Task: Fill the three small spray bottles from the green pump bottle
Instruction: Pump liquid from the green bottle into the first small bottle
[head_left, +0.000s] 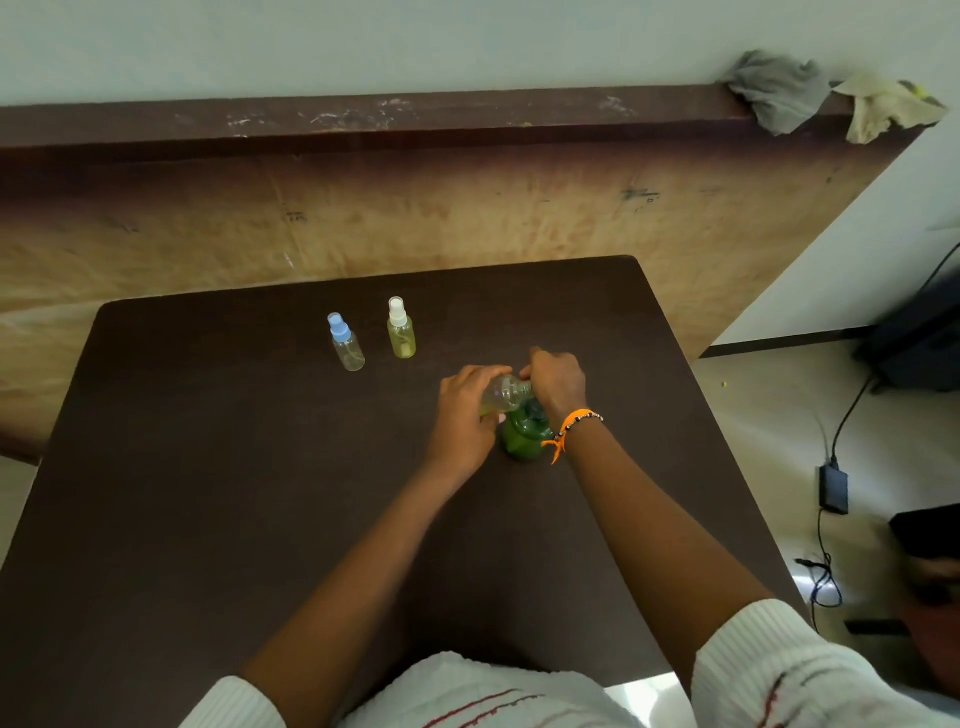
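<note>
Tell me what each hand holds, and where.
Left hand grips the small clear bottle round its body. Right hand is at its neck; its hold is hidden.

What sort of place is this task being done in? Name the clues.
Probably a plain workroom or office: a dark table against a worn wooden panel, rags on its ledge, and a power adapter with cables on the floor.

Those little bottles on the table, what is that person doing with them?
A person is filling small spray bottles from a green pump bottle. The left hand holds a clear small bottle tilted against the top of the green one, and the right hand is curled over the pump. A blue-capped bottle and a white-capped bottle stand farther back on the dark table; the white-capped one looks yellowish-green inside.
</note>
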